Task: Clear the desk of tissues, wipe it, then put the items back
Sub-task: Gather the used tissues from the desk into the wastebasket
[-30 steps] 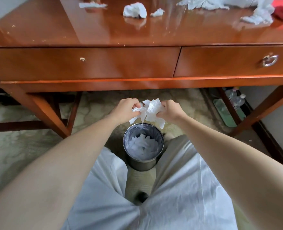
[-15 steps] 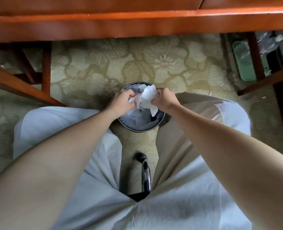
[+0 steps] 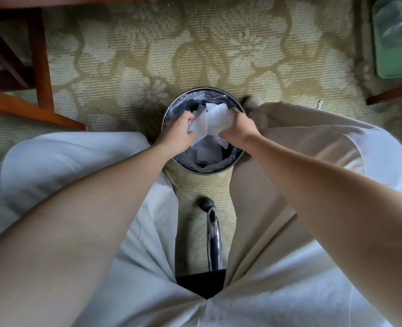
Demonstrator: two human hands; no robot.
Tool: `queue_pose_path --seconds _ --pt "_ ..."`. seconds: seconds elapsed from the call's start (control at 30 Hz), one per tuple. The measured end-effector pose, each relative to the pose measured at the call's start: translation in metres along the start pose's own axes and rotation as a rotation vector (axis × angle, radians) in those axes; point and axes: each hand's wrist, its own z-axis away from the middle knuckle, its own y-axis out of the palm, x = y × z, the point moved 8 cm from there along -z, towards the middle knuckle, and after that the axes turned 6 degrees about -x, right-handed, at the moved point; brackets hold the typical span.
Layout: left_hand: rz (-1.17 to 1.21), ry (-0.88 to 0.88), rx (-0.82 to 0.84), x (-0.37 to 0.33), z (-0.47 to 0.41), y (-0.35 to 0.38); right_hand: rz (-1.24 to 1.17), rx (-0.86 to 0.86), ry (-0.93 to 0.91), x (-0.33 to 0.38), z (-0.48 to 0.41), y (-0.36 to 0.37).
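Prob. hotel rm: floral carpet (image 3: 148, 55), wood desk legs (image 3: 20, 106).

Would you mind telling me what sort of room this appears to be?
Likely a hotel room or study, at a desk: floral patterned carpet, wooden desk legs, and a small lined waste bin on the floor.

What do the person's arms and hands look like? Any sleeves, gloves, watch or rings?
Both forearms are bare as far as the frame shows, with no sleeves. The left hand and right hand are ungloved; no watch, bracelet or ring is visible. Pale trousers cover the legs.
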Motion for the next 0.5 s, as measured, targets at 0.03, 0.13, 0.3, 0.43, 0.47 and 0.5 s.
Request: queue_pose_path --seconds 0.03,0.13,0.3,0.43,0.47,0.5 --pt "0.007 0.007 0.002 0.001 -0.001 0.000 0.000 0.002 -0.009 0.001 -0.001 0.001" --pt "0.007 0.021 -0.007 0.002 0.000 -0.003 0.012 0.009 -0.032 0.004 -0.001 0.004" --pt "-0.012 0.066 -0.006 -0.005 0.005 -0.014 0.033 0.016 -0.050 0.012 0.002 0.005" --pt "-0.057 0.120 -0.029 -0.017 0.015 -0.027 0.029 0.005 -0.075 0.020 0.010 -0.002" --pt "-0.066 0.133 -0.031 -0.020 0.019 -0.031 0.027 -0.002 -0.084 0.023 0.013 -0.006" --pt "-0.073 0.147 -0.033 -0.023 0.022 -0.035 0.029 -0.013 -0.096 0.027 0.017 -0.009"
